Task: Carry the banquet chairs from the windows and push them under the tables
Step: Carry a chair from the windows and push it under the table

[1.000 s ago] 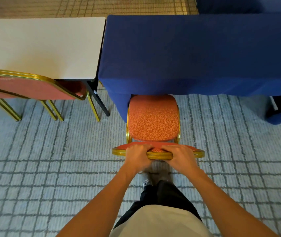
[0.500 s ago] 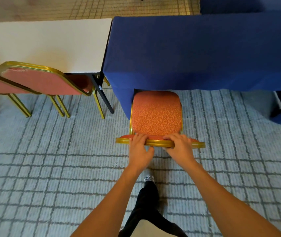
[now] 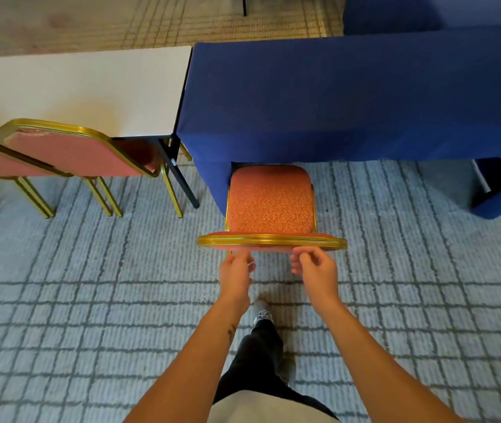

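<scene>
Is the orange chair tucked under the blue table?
Barely: the orange padded chair has only its front edge under the blue-clothed table.

I get a single wide head-worn view, pitched steeply down and facing twelve o'clock, close above the chair [image 3: 270, 203], with the blue table [image 3: 349, 96] filling twelve to two.

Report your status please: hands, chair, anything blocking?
Open, holding nothing: left hand, right hand, just behind chair. Its front under blue table, seat mostly out. No obstacle visible.
</scene>
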Demonstrator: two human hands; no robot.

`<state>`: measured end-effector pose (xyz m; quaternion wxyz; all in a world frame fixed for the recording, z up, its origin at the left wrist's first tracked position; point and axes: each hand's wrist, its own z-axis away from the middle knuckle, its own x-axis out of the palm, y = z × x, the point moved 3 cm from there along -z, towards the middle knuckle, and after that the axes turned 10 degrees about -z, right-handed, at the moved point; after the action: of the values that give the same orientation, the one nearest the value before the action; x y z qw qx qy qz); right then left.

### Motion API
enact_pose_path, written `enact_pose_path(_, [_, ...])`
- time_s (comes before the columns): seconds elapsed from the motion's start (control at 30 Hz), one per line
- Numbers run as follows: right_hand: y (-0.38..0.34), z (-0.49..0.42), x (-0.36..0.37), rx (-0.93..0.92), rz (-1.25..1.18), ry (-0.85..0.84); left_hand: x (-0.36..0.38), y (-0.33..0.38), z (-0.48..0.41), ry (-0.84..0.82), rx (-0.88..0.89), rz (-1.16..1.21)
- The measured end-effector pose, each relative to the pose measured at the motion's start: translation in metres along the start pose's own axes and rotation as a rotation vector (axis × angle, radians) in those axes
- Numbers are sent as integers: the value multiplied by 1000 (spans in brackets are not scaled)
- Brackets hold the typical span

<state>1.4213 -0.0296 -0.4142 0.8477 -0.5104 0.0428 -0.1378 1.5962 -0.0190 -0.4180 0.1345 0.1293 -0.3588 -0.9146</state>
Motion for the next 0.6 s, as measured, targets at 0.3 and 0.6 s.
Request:
enact_pose_path(0.3, [21, -72, 42, 499, -748, 63, 36, 32, -67, -182, -318, 669])
enact_pose_path(0.6, [8, -124, 54, 471, -714, 150, 58, 52, -113, -163, -260, 623])
